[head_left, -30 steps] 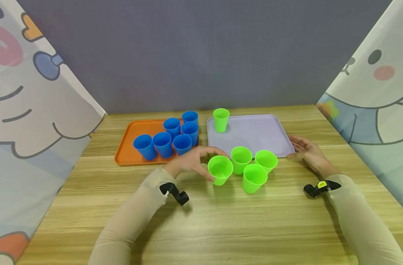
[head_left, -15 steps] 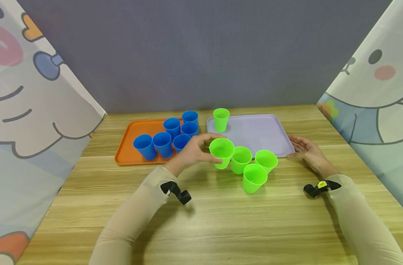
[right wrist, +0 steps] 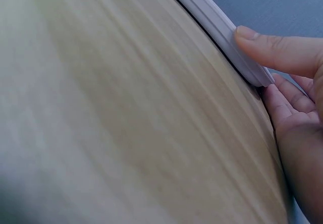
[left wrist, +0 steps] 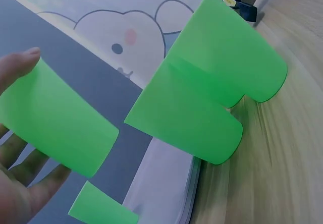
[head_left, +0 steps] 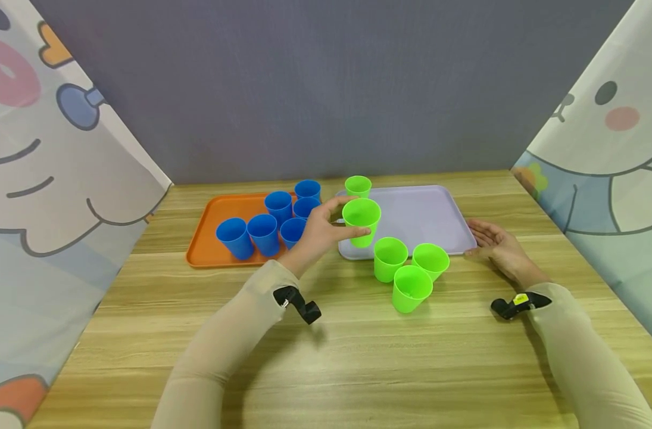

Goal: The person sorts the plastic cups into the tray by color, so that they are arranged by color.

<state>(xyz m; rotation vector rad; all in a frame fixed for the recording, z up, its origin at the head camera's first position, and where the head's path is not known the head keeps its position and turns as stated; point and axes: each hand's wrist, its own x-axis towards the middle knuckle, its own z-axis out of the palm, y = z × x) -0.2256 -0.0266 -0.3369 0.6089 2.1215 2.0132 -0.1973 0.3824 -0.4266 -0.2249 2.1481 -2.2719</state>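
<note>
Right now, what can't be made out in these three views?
- Sixth blue cup, head view: mostly behind the left hand.
- Far green cup, head view: base hidden by the held green cup.
- Right hand, right wrist view: cut off by the frame; table blurred.

I read five bright green cups, one of them at 12 o'clock of the rest on a pale lilac tray. At 9 o'clock of that: six blue cups on an orange tray. Table is light wood grain. Back wall is flat grey-purple. Side curtains are white with cartoon animals, pink cheeks. Sleeves are beige.
</note>
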